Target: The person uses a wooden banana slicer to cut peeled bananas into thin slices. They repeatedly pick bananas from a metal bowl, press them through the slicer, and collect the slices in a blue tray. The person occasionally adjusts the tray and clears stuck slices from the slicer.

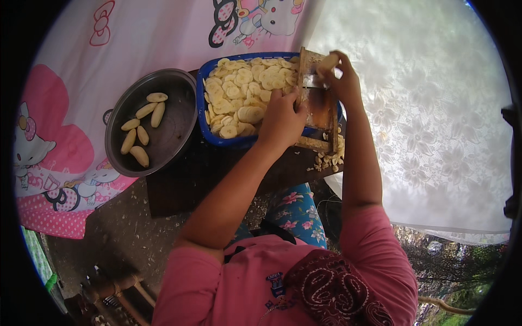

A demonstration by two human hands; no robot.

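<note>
A wooden slicer [321,106] with a metal blade [314,81] lies across the right end of a blue plastic basket [202,108]. Thin round banana slices [239,89] are heaped in that basket. My left hand [283,120] grips the slicer's left edge, its fingertips partly hidden beside the frame. In my right hand [345,81] is a peeled banana [328,63], held at the blade's upper side and slightly blurred. Whether the banana touches the blade I cannot tell.
Left of the basket stands a round metal pot [113,138] with several peeled bananas [157,115] inside. Small banana scraps [329,160] lie right of the slicer on the dark table [174,190]. A pink patterned cloth [147,32] and a white lace curtain [424,119] hang around it.
</note>
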